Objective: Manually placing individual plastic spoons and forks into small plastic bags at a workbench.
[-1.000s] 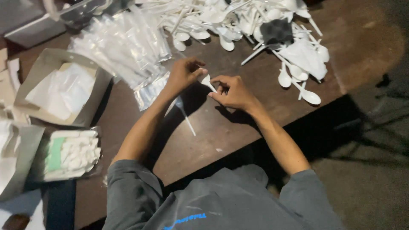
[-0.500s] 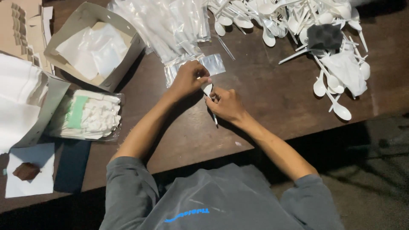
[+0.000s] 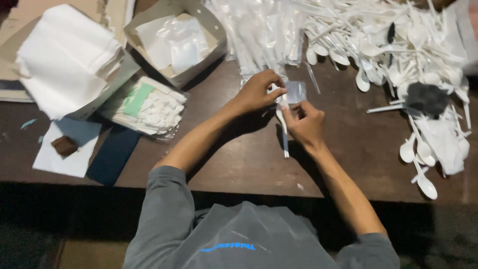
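Observation:
My left hand (image 3: 258, 90) and my right hand (image 3: 304, 123) meet over the middle of a dark wooden table (image 3: 239, 159). Together they pinch a white plastic spoon (image 3: 283, 128) in a narrow clear sleeve; its lower end hangs down toward me. A small clear packet (image 3: 296, 91) lies just beyond my right fingers. Behind the hands lies a heap of clear plastic sleeves (image 3: 263, 35). A large pile of loose white plastic spoons (image 3: 393, 47) covers the far right of the table.
An open cardboard box (image 3: 174, 42) holds clear bags at the back left. A stack of white paper napkins (image 3: 64, 60) sits far left, with a clear bag of white folded items (image 3: 149, 107) beside it. A dark fuzzy lump (image 3: 425, 98) lies among the spoons.
The view has shifted, so everything sits further right and lower in the picture. Both hands stay together on the sleeved spoon, which now hangs more vertically below them.

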